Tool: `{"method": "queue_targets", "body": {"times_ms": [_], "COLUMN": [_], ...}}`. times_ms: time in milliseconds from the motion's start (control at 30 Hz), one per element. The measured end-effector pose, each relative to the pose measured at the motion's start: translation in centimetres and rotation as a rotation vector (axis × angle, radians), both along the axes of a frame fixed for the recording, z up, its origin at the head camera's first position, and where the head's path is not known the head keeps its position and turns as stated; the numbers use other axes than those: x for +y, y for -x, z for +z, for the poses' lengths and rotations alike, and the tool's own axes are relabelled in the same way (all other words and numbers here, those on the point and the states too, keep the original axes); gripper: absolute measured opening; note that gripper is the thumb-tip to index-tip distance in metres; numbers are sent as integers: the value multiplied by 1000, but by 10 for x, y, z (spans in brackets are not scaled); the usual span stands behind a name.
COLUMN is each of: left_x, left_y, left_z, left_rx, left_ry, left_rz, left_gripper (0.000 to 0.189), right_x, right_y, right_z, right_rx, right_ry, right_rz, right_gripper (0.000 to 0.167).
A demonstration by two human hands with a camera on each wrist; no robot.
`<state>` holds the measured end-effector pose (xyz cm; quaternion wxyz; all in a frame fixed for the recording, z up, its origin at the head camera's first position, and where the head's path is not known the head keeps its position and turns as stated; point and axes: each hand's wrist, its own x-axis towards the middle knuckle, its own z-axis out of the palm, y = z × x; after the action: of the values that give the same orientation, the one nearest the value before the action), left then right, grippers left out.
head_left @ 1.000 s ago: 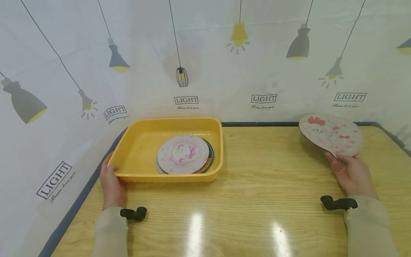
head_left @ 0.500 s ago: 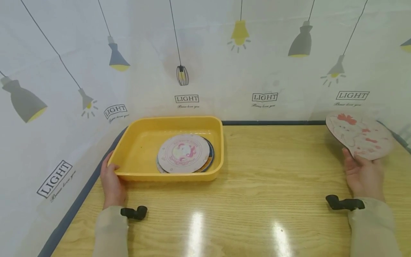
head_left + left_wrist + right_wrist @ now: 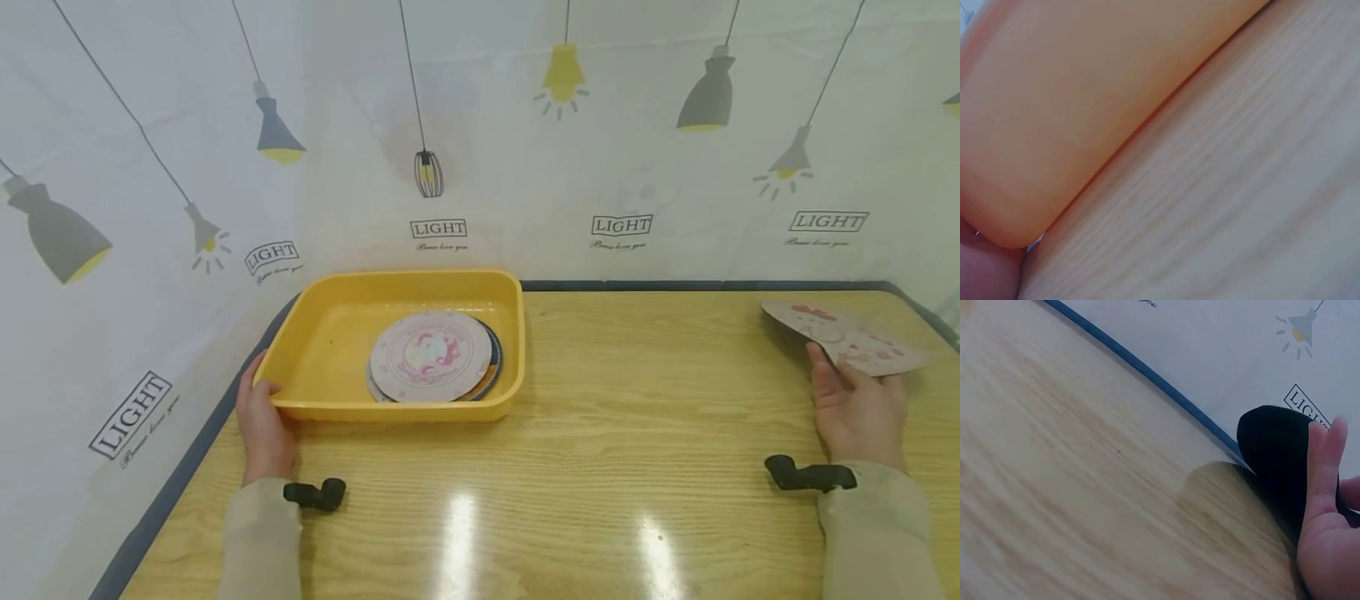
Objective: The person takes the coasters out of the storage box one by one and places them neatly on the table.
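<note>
At the yellow tray's (image 3: pixel 397 412) front left corner, my left hand (image 3: pixel 266 429) grips the wall with the thumb over the rim. The tray's outer wall (image 3: pixel 1085 94) fills much of the left wrist view. Inside it, a round mat (image 3: pixel 427 357) with a pink cartoon print lies on other round pieces, mostly hidden, one with a dark blue edge (image 3: pixel 496 367). Over the table's right side, my right hand (image 3: pixel 858 417) pinches a round mat (image 3: pixel 847 343) with a red-bow cartoon by its near edge. The mat's black underside (image 3: pixel 1272 450) and two fingers show in the right wrist view.
The wooden table (image 3: pixel 637 417) has a dark blue edging (image 3: pixel 615 286) along the back and left. Behind it stands a white sheet (image 3: pixel 510 150) printed with lamps. Each wrist wears a black mount (image 3: pixel 810 475).
My right hand has carried the red-bow mat to the right, then lowered and tipped it flatter over the table. The left hand keeps its grip on the tray.
</note>
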<state>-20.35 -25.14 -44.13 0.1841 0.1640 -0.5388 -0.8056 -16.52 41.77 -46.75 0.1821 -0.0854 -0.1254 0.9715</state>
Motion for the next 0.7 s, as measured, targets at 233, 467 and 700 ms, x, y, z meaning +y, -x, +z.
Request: {"method": "queue_targets", "body": {"times_ms": [233, 467, 700], "left_x": [1, 1, 0], "left_y": [1, 2, 1], "left_z": [0, -2, 0], "left_rx": [-4, 0, 12], "left_ry": [-2, -2, -18], "left_rz": [0, 8, 5], "left_gripper": [52, 52, 52], "right_x": [0, 2, 5], "right_y": [1, 0, 2], "right_z": [-3, 0, 0], "right_rx": [6, -60, -70], "right_ry": [-19, -17, 8], "right_rz": [-24, 26, 105], "right_gripper": [64, 57, 51]}}
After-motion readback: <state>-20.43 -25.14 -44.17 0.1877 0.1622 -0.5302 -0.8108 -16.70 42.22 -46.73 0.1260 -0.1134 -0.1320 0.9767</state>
